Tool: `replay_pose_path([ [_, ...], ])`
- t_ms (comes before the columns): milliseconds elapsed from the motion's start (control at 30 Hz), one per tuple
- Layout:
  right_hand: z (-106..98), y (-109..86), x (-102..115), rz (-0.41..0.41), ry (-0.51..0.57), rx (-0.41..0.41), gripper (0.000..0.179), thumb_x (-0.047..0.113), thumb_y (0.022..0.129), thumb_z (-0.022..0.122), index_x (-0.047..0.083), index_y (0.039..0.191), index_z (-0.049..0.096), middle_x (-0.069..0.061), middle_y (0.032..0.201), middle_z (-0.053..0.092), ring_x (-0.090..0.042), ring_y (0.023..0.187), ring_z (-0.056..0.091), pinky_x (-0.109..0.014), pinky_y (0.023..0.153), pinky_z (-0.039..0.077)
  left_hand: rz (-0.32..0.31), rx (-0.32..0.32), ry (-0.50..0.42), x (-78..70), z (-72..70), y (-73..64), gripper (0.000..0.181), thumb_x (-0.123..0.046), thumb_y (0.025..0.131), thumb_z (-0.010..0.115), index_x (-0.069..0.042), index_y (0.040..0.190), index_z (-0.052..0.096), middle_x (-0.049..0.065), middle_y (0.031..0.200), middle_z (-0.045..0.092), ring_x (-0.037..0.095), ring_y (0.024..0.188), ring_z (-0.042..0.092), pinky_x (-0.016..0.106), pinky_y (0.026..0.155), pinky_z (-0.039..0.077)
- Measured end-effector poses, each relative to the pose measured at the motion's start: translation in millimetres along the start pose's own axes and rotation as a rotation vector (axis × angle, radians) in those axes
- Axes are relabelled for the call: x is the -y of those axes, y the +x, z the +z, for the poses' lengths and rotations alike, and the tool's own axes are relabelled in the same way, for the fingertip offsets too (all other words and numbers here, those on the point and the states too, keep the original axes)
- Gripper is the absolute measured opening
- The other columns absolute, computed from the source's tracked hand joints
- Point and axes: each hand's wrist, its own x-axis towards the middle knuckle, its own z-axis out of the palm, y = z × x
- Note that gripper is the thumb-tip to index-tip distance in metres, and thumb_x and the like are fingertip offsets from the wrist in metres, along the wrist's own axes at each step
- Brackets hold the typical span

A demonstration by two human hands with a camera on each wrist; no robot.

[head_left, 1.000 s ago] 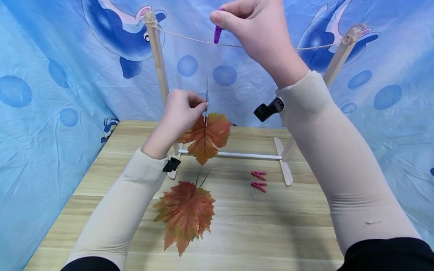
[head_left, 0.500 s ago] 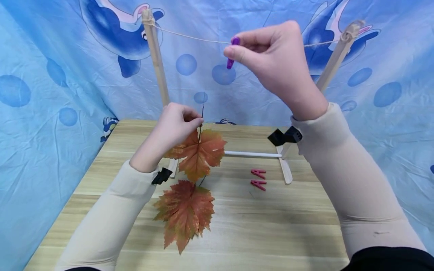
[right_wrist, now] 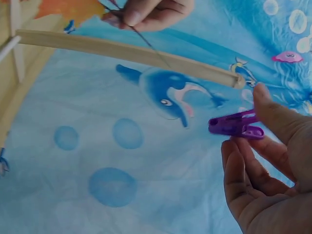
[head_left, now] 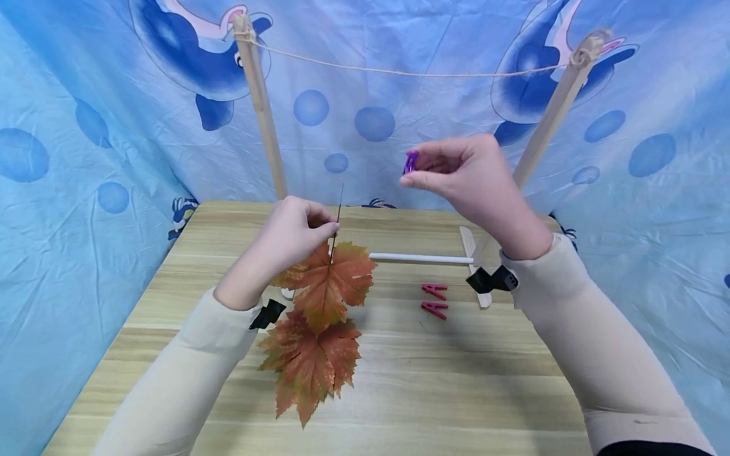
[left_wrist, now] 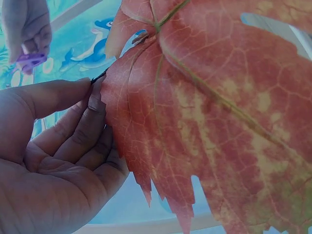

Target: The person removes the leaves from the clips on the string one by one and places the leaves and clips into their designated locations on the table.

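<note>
In the head view my left hand pinches the thin dark stem of an orange-red artificial maple leaf, which hangs below the fingers. The left wrist view shows this leaf close up, its stem between thumb and fingers. My right hand pinches a purple clothespin in the air, right of the leaf and below the string. Seen from the right wrist, the clothespin sits between thumb and fingers with its tip pointing away. A second red-orange leaf lies on the table, partly covered by the held one.
A string spans two wooden posts above the table. A white rod joins their feet. Two red clothespins lie on the wooden table. A blue dolphin-print curtain surrounds it.
My right hand has come down from the string's height with the purple clothespin, moving somewhat right. The left hand has lowered the leaf, so it now overlaps the one on the table.
</note>
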Motion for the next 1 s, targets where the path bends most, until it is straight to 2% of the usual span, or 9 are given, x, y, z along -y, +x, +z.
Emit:
replay_pose_path([
  [167,8.3,-18.2,-20.0,0.047,0.024,0.029,0.029,0.019,0.083,0.087,0.006,0.108,0.079,-0.002,0.092,0.075,-0.019,0.082,0.072,-0.031,0.072,0.058,-0.001,0.018,0.001,5.2,4.1,-4.7,0.012,-0.012,0.097,0.07,-0.01,0.09,0.08,0.004,0.084,0.073,0.02,0.074,0.061,0.039,0.068,0.049],
  [367,17.1,-38.1,-38.7,0.106,0.01,0.048,0.024,0.019,0.084,0.087,0.009,0.104,0.078,-0.001,0.091,0.074,-0.017,0.081,0.071,-0.032,0.071,0.058,-0.012,0.037,-0.008,9.7,9.6,-9.8,0.01,-0.01,0.096,0.071,-0.009,0.092,0.08,0.0,0.084,0.073,0.019,0.077,0.064,0.038,0.069,0.051],
  [500,22.4,-51.6,-49.0,0.112,0.008,0.063,0.023,0.02,0.085,0.086,0.011,0.104,0.078,0.001,0.092,0.074,-0.016,0.082,0.07,-0.032,0.071,0.057,-0.025,0.053,0.001,12.8,14.7,-13.5,0.009,-0.01,0.096,0.071,-0.008,0.093,0.08,-0.001,0.083,0.072,0.018,0.077,0.064,0.038,0.069,0.051],
  [533,23.7,-55.0,-51.4,0.109,0.007,0.065,0.024,0.019,0.085,0.086,0.011,0.106,0.077,0.001,0.092,0.074,-0.016,0.083,0.07,-0.032,0.071,0.057,-0.023,0.054,0.003,13.5,16.0,-14.4,0.009,-0.01,0.096,0.071,-0.008,0.093,0.08,-0.002,0.082,0.072,0.018,0.078,0.063,0.038,0.071,0.051],
  [600,26.2,-61.9,-55.8,0.101,0.001,0.07,0.029,0.018,0.086,0.085,0.012,0.112,0.076,0.003,0.093,0.074,-0.015,0.084,0.07,-0.032,0.072,0.057,-0.01,0.061,0.007,15.5,18.8,-15.7,0.009,-0.008,0.095,0.071,-0.006,0.091,0.079,-0.001,0.079,0.071,0.019,0.075,0.063,0.04,0.088,0.05],
  [700,29.7,-71.0,-61.7,0.078,-0.017,0.07,0.034,0.015,0.086,0.085,0.012,0.118,0.075,0.004,0.094,0.074,-0.013,0.085,0.07,-0.032,0.075,0.057,-0.005,0.073,0.016,17.1,21.9,-18.4,0.009,-0.007,0.094,0.072,-0.005,0.089,0.079,0.0,0.076,0.07,0.019,0.072,0.061,0.04,0.089,0.048],
  [767,31.6,-76.5,-65.0,0.073,-0.038,0.07,0.033,0.015,0.086,0.084,0.012,0.118,0.075,0.006,0.094,0.074,-0.011,0.085,0.07,-0.032,0.075,0.057,-0.017,0.089,0.014,18.2,23.7,-20.4,0.009,-0.007,0.094,0.071,-0.003,0.09,0.078,0.001,0.076,0.07,0.018,0.07,0.061,0.04,0.087,0.049],
  [833,33.4,-81.4,-68.1,0.062,-0.066,0.063,0.032,0.015,0.085,0.085,0.011,0.116,0.077,0.006,0.095,0.074,-0.011,0.086,0.07,-0.032,0.076,0.057,-0.037,0.104,0.012,19.1,25.5,-22.6,0.009,-0.007,0.095,0.071,-0.003,0.091,0.078,0.001,0.077,0.07,0.018,0.07,0.061,0.038,0.07,0.051],
  [1000,36.8,-93.6,-77.2,0.076,-0.127,0.065,0.033,0.016,0.083,0.087,0.012,0.114,0.078,0.005,0.097,0.073,-0.011,0.085,0.068,-0.031,0.074,0.058,-0.049,0.143,0.013,22.8,31.9,-26.2,0.009,-0.007,0.095,0.07,-0.002,0.091,0.078,0.0,0.078,0.069,0.016,0.073,0.062,0.036,0.07,0.053],
])
